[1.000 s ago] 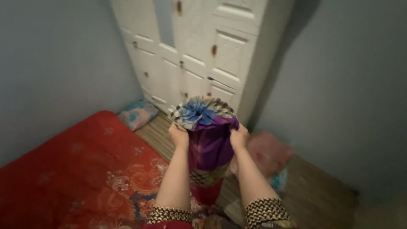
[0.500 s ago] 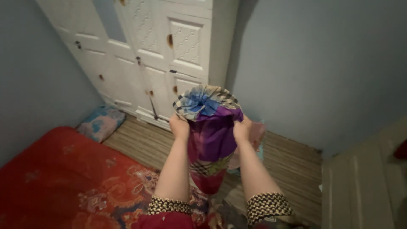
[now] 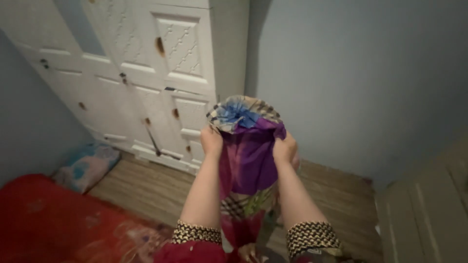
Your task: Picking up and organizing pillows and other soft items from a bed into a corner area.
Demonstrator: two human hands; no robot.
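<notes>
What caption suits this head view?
Both hands, left hand and right hand, grip a purple-covered bolster upright before a white wardrobe.

Bolster (image 3: 246, 160) btm hidden (cut at frame edge).

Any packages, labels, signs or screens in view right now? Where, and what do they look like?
None in view: no package, label, sign or screen.
Both hands, left hand and right hand, grip a long bolster in purple, checked and red cloth.
Behind it stands a white wardrobe.

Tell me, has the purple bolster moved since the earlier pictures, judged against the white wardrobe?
Cannot tell: the bolster appears further right of the wardrobe, but the camera itself turned.
</notes>
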